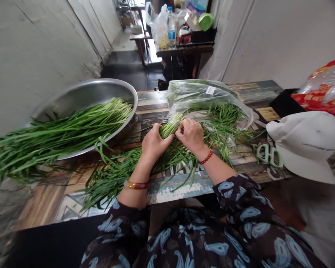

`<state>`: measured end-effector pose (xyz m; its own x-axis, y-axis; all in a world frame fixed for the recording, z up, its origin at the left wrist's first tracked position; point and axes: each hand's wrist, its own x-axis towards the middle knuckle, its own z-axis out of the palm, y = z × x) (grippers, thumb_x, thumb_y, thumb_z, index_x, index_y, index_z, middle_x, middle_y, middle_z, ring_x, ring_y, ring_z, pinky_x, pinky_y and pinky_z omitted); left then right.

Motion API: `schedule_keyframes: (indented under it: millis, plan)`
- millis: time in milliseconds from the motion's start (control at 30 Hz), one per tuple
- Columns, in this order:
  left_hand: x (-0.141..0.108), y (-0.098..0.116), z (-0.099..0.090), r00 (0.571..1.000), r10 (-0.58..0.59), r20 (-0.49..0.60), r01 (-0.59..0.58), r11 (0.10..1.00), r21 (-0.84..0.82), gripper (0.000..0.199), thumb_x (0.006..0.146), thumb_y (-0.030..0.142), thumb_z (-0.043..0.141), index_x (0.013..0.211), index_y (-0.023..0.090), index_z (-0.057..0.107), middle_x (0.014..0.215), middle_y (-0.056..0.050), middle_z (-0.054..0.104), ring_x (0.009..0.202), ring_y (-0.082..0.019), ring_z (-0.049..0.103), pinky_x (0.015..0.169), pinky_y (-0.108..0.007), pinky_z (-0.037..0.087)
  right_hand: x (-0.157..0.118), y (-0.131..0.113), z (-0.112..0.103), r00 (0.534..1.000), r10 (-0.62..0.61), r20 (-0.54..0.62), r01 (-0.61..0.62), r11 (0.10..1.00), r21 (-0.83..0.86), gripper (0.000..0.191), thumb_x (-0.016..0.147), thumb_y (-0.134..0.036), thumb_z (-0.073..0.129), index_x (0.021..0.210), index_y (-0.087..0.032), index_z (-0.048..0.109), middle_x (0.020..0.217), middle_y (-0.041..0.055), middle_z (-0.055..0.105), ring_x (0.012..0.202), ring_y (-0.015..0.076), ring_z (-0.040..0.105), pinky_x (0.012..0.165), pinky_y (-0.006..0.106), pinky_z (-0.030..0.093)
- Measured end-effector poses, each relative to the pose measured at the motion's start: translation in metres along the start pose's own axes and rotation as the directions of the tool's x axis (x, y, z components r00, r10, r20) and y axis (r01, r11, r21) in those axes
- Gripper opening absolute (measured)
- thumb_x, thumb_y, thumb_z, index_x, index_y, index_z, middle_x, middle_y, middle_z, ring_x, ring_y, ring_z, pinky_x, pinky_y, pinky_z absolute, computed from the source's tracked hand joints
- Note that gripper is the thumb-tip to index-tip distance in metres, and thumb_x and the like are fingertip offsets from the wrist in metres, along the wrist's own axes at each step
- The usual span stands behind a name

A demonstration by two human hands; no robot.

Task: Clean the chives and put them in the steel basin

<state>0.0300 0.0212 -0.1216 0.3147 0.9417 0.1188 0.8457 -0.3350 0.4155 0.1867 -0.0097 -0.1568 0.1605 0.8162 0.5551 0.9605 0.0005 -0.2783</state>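
Over the middle of the tabletop [48, 201], our left grip [155, 143] and right grip [190, 136] pinch a chive bundle [171, 125]; loosen that pinch and stalks could slip into the loose pile [134, 169] below.

Green chives [108, 178] with pale tips lie on a patchwork tabletop [257, 86] of brown, teal and cream. A dark blouse [190, 238] bears pale blue paisley. Also pictured: a red beaded bracelet [206, 156], an orange-red bangle [137, 184], a white cap [307, 137] and pale green scissors [268, 155].
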Motion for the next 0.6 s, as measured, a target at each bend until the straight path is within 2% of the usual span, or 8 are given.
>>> schedule_keyframes:
  millis: [333, 600]
  plan:
    - [-0.003, 0.013, 0.000, 0.999, 0.023, 0.038, -0.028, 0.989, 0.145, 0.042, 0.085, 0.055, 0.057, 0.113, 0.023, 0.053, 0.101, -0.013, 0.075, 0.093, -0.031, 0.072, 0.071, -0.034, 0.048, 0.005, 0.015, 0.006, 0.994, 0.111, -0.006, -0.110, 0.993, 0.033, 0.009, 0.083, -0.015, 0.050, 0.079, -0.021, 0.055, 0.081, 0.0081, 0.065, 0.079, 0.0231, 0.058, 0.073, 0.033, 0.042]
    - [-0.007, 0.015, -0.003, 0.994, 0.094, 0.064, -0.104, 0.977, 0.186, 0.039, 0.087, 0.052, 0.055, 0.112, 0.022, 0.053, 0.103, -0.015, 0.074, 0.096, -0.032, 0.072, 0.072, -0.035, 0.050, 0.007, 0.025, 0.013, 0.983, 0.185, 0.002, -0.183, 0.970, 0.160, 0.010, 0.080, -0.016, 0.054, 0.072, -0.022, 0.053, 0.076, 0.0045, 0.064, 0.073, 0.0199, 0.056, 0.069, 0.029, 0.042]
